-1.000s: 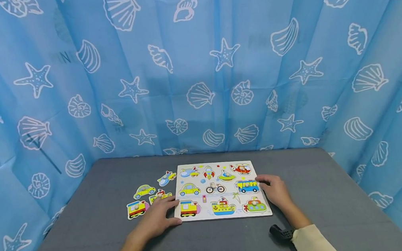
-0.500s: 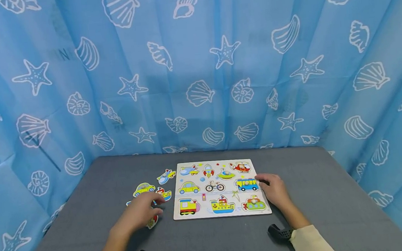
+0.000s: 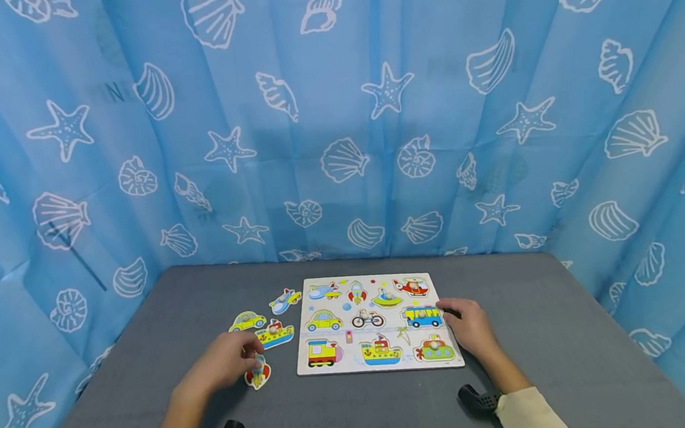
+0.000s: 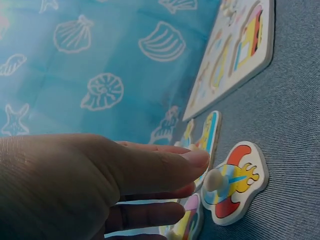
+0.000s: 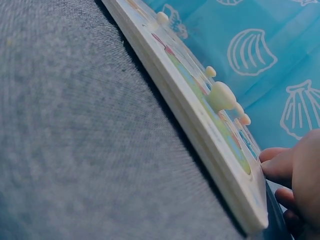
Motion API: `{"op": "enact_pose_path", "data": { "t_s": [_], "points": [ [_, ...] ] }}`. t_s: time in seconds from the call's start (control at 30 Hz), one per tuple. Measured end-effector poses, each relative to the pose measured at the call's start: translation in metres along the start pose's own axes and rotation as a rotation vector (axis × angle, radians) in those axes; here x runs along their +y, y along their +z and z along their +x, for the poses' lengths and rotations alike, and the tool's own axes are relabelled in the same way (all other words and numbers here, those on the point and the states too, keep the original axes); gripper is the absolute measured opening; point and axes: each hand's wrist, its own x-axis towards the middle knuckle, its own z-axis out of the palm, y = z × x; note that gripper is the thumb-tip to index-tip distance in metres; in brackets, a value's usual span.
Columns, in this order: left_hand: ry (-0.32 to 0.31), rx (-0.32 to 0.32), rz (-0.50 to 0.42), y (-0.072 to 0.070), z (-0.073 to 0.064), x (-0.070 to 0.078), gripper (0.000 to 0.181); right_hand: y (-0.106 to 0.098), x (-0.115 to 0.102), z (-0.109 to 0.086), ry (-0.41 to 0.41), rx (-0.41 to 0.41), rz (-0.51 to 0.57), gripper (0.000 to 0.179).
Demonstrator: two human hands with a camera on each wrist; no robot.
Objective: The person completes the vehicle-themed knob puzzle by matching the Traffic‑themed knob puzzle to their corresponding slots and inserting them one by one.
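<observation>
My left hand (image 3: 223,362) is at a rocket puzzle piece (image 4: 235,182) lying on the table left of the board. In the left wrist view, its thumb tip is right beside the rocket's round knob (image 4: 215,180), with the fingers reaching forward behind it. A train piece (image 4: 192,215) is partly covered by this hand. My right hand (image 3: 471,325) holds the right edge of the wooden puzzle board (image 3: 339,289), its fingertips at the rim beside the bus piece (image 3: 423,316). The board lies flat, with knobbed pieces such as the helicopter (image 3: 411,287) and submarine (image 3: 434,349) set in it.
Loose boat (image 3: 275,334), car (image 3: 246,321) and plane (image 3: 285,301) pieces lie between the left hand and the board. A grey cloth covers the table (image 3: 360,416). Behind it hangs a blue shell-print curtain (image 3: 334,119). Each wrist wears a black camera mount.
My left hand has left the board's left edge and moved left, over the loose pieces, to the rocket. The boat and rocket are now uncovered, the train hidden. The right hand stays put.
</observation>
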Motion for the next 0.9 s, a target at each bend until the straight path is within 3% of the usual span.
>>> {"op": "enact_pose_path", "data": {
  "t_s": [0.9],
  "points": [
    [-0.027,-0.025,0.039,0.0069,-0.0004,-0.0029,0.024,-0.0018,0.0004,-0.0024,-0.009,-0.025,-0.037,0.029]
  ]
}}
